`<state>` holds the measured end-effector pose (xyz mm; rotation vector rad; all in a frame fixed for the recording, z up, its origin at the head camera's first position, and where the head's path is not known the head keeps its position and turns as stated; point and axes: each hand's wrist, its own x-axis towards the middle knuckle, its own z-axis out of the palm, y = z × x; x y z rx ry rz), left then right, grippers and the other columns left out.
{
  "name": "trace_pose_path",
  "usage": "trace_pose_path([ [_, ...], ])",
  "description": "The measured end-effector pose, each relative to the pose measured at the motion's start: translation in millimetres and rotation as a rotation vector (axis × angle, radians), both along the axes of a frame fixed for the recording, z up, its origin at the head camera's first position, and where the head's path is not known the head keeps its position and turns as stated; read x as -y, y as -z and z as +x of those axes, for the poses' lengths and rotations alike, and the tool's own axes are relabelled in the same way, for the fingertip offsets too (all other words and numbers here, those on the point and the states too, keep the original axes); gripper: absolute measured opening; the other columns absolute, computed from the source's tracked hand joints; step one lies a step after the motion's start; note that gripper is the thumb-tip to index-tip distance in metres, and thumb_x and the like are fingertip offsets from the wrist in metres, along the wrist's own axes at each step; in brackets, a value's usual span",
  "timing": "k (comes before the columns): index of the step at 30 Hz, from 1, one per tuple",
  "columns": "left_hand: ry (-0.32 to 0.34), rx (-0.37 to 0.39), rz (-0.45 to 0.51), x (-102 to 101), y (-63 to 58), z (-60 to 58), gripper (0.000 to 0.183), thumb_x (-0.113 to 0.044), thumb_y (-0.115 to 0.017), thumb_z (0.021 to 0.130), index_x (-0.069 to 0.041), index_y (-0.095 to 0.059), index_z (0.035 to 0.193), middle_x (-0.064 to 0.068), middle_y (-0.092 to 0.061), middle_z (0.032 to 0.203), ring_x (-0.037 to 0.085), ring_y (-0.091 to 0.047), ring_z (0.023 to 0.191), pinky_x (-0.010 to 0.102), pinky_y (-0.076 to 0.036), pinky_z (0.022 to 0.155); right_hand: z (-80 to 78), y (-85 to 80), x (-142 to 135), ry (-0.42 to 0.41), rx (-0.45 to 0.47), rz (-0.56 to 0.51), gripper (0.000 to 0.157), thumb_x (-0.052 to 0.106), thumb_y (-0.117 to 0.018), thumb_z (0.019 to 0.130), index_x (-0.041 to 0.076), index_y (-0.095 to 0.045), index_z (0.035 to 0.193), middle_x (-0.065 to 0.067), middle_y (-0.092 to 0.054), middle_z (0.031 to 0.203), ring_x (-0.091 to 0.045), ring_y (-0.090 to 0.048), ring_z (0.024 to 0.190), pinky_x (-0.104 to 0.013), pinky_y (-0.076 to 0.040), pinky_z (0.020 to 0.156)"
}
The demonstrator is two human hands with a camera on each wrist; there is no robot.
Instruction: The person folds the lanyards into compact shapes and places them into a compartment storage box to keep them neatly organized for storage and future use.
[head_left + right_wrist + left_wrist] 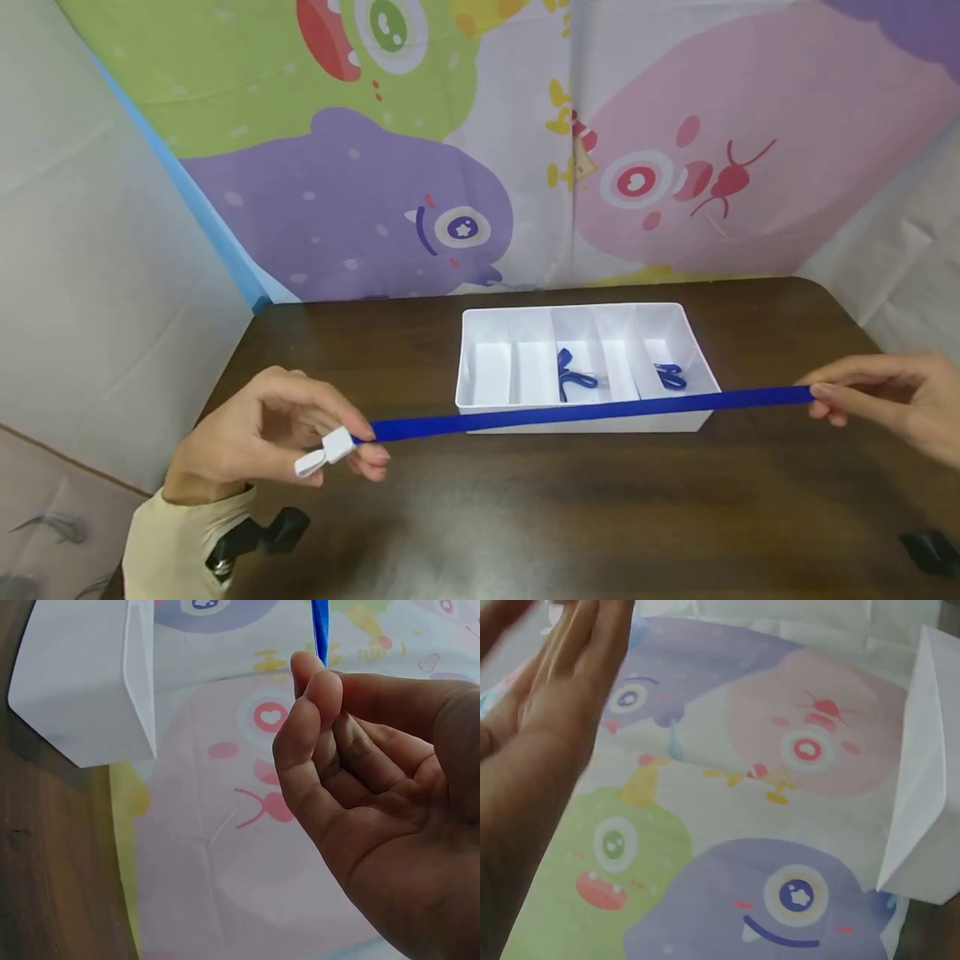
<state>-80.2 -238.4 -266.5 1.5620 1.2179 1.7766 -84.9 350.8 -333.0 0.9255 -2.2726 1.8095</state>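
A blue lanyard (540,414) with a white plastic clip (339,445) at its left end is stretched nearly straight between both hands. My left hand (281,429) pinches it beside the clip, thumb and fingers closed on the strap. At the other end, the thumb and fingertips of my right hand (892,400) pinch the strap. The right wrist view shows this pinch near, with the blue strap (321,634) running up from the fingertips. In the left wrist view my left hand (562,697) appears at the upper left, its fingertips cut off.
Behind the strap, a white divided tray (480,315) stands on the brown wooden table (450,517). A folded blue strap (577,379) lies in its middle compartment, another blue strap (671,377) in the rightmost one. A cartoon-printed cloth (420,200) hangs at the back.
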Motion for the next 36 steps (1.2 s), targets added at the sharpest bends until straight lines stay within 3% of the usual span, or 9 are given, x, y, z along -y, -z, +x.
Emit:
trace_pose_path([
  [3,-0.128,0.024,0.007,-0.7,2.6,-1.8,0.034,0.02,-0.05,0.091,0.012,-0.061,0.122,0.02,-0.071,0.11,0.032,-0.073,0.093,0.046,-0.059,0.076,2.0,-0.9,2.2,0.063,-0.004,0.101,0.031,-0.033,-0.055,0.079,-0.012,-0.069,0.098,-0.013,-0.072,0.078,-0.016,-0.069,0.066,-0.025,-0.055,0.057],
  [6,-0.268,-0.014,0.009,-1.0,6.8,-6.0,0.023,0.011,-0.05,0.097,0.006,-0.068,0.112,0.016,-0.071,0.097,0.028,-0.067,0.08,0.039,-0.055,0.066,5.1,-4.1,7.8,0.166,0.008,0.261,0.026,-0.024,-0.06,0.083,-0.005,-0.071,0.098,-0.011,-0.072,0.076,-0.016,-0.067,0.064,-0.026,-0.055,0.057],
  [10,-0.386,-0.049,-0.039,-1.2,9.7,-8.1,0.019,0.0,-0.051,0.1,-0.004,-0.07,0.104,0.017,-0.063,0.11,0.031,-0.056,0.104,0.039,-0.047,0.083,6.1,-8.5,14.4,0.231,0.036,0.368,0.021,-0.015,-0.064,0.087,0.001,-0.073,0.098,-0.011,-0.072,0.075,-0.018,-0.066,0.063,-0.026,-0.054,0.058],
  [13,-0.379,-0.07,-0.067,-4.6,9.5,-8.9,0.018,0.001,-0.048,0.101,-0.004,-0.066,0.1,0.018,-0.066,0.114,0.038,-0.055,0.12,0.047,-0.038,0.107,5.1,-10.2,15.9,0.234,0.053,0.381,0.019,-0.012,-0.065,0.089,0.003,-0.073,0.098,-0.01,-0.071,0.075,-0.018,-0.065,0.063,-0.026,-0.053,0.058],
  [16,-0.317,-0.095,-0.124,-11.1,9.0,-10.3,0.021,0.01,-0.043,0.099,0.0,-0.062,0.099,0.016,-0.071,0.096,0.04,-0.065,0.108,0.052,-0.034,0.112,5.4,-10.7,16.0,0.196,0.048,0.374,0.021,-0.014,-0.064,0.089,0.003,-0.073,0.098,-0.009,-0.07,0.074,-0.018,-0.065,0.062,-0.025,-0.053,0.057],
  [19,-0.304,-0.115,-0.214,-15.8,8.8,-9.9,0.026,0.018,-0.042,0.096,0.002,-0.062,0.101,0.015,-0.07,0.083,0.034,-0.071,0.086,0.05,-0.041,0.107,7.2,-12.1,16.9,0.118,0.03,0.347,0.025,-0.018,-0.061,0.088,0.0,-0.072,0.1,-0.009,-0.07,0.074,-0.017,-0.064,0.062,-0.027,-0.053,0.057],
  [23,-0.393,-0.077,-0.288,-11.7,8.8,-7.3,0.027,0.018,-0.044,0.095,0.003,-0.065,0.104,0.016,-0.071,0.083,0.032,-0.068,0.076,0.045,-0.054,0.089,10.3,-15.6,19.6,0.068,0.021,0.32,0.028,-0.021,-0.059,0.087,-0.002,-0.072,0.102,-0.009,-0.07,0.076,-0.015,-0.063,0.062,-0.027,-0.053,0.057],
  [27,-0.459,-0.045,-0.333,-5.7,8.6,-8.9,0.025,0.015,-0.047,0.096,0.004,-0.066,0.107,0.016,-0.07,0.082,0.031,-0.067,0.074,0.043,-0.057,0.071,12.4,-17.7,22.8,0.065,0.021,0.316,0.029,-0.022,-0.059,0.086,-0.002,-0.072,0.102,-0.008,-0.07,0.075,-0.015,-0.063,0.062,-0.027,-0.054,0.057],
  [36,-0.599,-0.071,-0.428,-11.3,7.1,-10.9,0.021,0.004,-0.053,0.1,-0.004,-0.07,0.11,0.012,-0.068,0.079,0.029,-0.066,0.069,0.041,-0.056,0.073,12.7,-19.7,30.3,0.027,0.041,0.331,0.03,-0.021,-0.057,0.088,-0.001,-0.072,0.103,-0.006,-0.072,0.078,-0.015,-0.065,0.064,-0.027,-0.054,0.057],
])
